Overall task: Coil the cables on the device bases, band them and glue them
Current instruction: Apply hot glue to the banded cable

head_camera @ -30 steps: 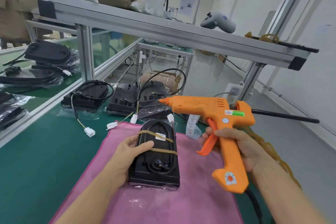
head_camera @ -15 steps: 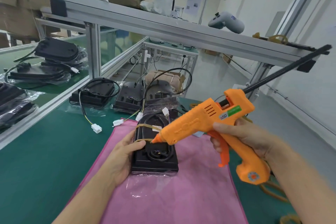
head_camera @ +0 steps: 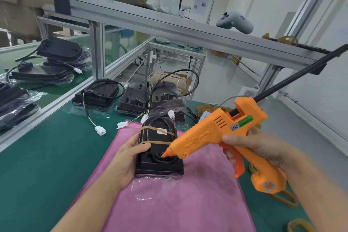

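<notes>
The device base point(head_camera: 160, 149) lies on the pink cloth point(head_camera: 178, 203), its cable point(head_camera: 165, 158) coiled on top and pinned by two rubber bands point(head_camera: 156, 129), so only the glue is left, I judge. My left hand point(head_camera: 128, 158) wraps its left edge, thumb over the top, to stop it sliding. My right hand point(head_camera: 252, 147) is closed round the orange glue gun point(head_camera: 216, 133), fingers at the trigger, nozzle tilted down onto the coil's near loop where the bead should go. Unfinished bases point(head_camera: 99, 94) wait behind on the green bench point(head_camera: 47, 156)
</notes>
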{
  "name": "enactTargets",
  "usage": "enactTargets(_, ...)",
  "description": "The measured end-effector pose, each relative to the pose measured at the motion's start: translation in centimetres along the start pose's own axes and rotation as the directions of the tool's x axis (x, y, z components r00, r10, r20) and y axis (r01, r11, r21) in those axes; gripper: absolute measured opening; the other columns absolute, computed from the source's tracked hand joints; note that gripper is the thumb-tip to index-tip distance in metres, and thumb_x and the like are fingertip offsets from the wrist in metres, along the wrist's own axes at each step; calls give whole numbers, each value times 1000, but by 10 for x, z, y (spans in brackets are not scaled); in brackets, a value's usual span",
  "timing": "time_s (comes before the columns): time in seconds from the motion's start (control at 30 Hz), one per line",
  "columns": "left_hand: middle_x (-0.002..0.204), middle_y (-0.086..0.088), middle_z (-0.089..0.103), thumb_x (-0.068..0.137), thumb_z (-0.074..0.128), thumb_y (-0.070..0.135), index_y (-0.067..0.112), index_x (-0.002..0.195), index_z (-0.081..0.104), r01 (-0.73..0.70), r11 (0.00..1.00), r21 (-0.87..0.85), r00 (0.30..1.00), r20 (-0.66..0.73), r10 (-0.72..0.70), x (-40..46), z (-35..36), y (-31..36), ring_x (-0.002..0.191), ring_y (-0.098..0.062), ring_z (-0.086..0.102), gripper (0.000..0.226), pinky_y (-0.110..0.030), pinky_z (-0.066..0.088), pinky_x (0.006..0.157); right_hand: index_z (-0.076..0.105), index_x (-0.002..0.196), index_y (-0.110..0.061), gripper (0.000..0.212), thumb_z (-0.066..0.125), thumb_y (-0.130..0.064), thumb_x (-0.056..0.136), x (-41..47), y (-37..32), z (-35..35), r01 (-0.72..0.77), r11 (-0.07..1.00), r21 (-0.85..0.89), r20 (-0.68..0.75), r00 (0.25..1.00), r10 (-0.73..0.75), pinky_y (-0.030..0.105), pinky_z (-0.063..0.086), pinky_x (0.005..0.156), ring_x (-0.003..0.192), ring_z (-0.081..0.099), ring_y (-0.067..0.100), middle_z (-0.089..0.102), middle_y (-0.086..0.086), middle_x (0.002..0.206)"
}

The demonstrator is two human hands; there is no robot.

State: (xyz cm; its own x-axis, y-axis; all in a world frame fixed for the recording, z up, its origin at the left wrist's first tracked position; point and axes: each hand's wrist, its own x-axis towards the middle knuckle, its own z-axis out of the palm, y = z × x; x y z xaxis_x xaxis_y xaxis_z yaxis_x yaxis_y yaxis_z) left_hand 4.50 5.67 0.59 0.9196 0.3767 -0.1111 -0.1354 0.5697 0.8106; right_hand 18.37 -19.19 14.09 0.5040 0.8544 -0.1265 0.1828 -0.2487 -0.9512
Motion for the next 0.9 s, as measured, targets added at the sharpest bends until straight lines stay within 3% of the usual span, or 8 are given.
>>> enactTargets(0.23, 116, -14, 70, 79, 56, 0, 15, 128, 58, 8, 1000, 11, 1000, 10, -8, 2, -1, -1, 94, -28, 71, 51, -35, 60, 69, 72, 83, -20, 21, 76, -37, 71, 2, 0, -4, -1, 999, -45, -8, 1000, 1, 37, 54, 64, 59, 62, 26, 64, 17, 69)
enactTargets(0.4, 115, -14, 70, 77, 58, 2, 16, 127, 59, 14, 1000, 18, 1000, 10, -14, 1, 0, 0, 92, -27, 71, 52, -34, 60, 68, 70, 96, -12, 37, 78, -37, 69, 4, -4, -6, -13, 997, -72, -15, 1000, 12, 36, 54, 63, 59, 62, 26, 64, 16, 69)
enactTargets(0.6, 115, -14, 70, 86, 52, -3, 15, 129, 57, 23, 1000, 18, 1000, -4, -23, 1, 0, 1, 92, -27, 71, 47, -34, 60, 69, 72, 95, -18, 23, 76, -32, 77, 4, -2, -7, -6, 998, -68, -19, 1000, 5, 38, 55, 63, 60, 61, 28, 65, 16, 71)
enactTargets(0.73, 117, -13, 70, 88, 51, -3, 15, 130, 57, 24, 1000, 15, 1000, -11, -23, 1, 0, 0, 95, -28, 71, 46, -35, 60, 71, 74, 87, -28, 22, 77, -40, 69, 4, -2, -6, -8, 997, -78, -33, 999, 5, 36, 55, 62, 61, 63, 28, 66, 15, 71)
enactTargets(0.9, 115, -14, 70, 85, 53, -3, 15, 128, 58, 24, 1000, 4, 1000, -7, -24, 1, 0, 1, 93, -28, 71, 46, -34, 60, 68, 74, 83, -27, 18, 77, -38, 70, 4, -3, -6, 10, 997, -79, -24, 1000, -12, 36, 55, 62, 60, 62, 28, 66, 14, 71)
